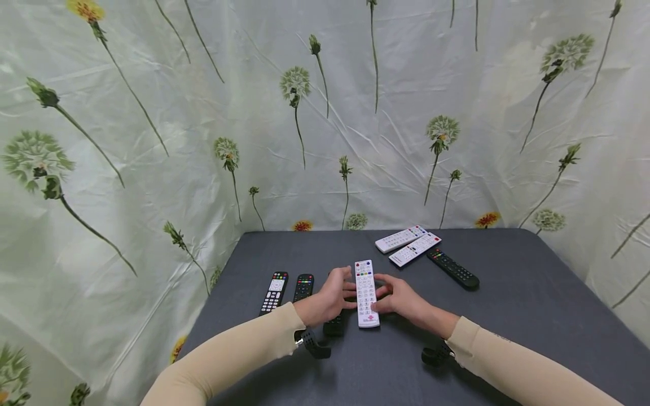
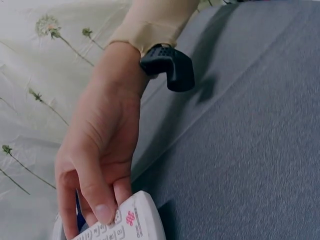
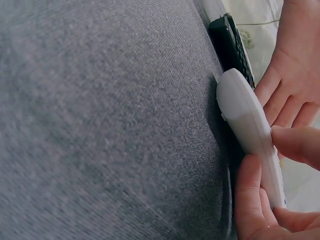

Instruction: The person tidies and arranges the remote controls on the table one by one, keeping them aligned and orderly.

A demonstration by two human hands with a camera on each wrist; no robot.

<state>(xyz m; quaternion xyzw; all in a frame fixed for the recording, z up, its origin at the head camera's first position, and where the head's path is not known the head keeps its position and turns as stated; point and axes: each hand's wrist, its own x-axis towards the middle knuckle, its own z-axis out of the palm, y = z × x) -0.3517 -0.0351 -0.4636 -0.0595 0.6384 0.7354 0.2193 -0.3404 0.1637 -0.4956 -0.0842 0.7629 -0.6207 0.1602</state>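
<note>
The right hand's (image 1: 403, 299) grip pinches a white remote (image 1: 367, 293) over the middle tabletop (image 1: 386, 372). Beside it, the left hand (image 1: 327, 296), fingers loosely extended, perhaps touches it, partly hiding a black remote (image 1: 333, 325). Two dark remotes (image 1: 274, 292) lie left; two pale remotes (image 1: 414, 249) and another black one (image 1: 453, 269) lie behind, rightward.

Left hand (image 1: 327, 299) outstretched, right hand (image 1: 405, 300) pinching, forearms (image 1: 238, 355) converging
</note>
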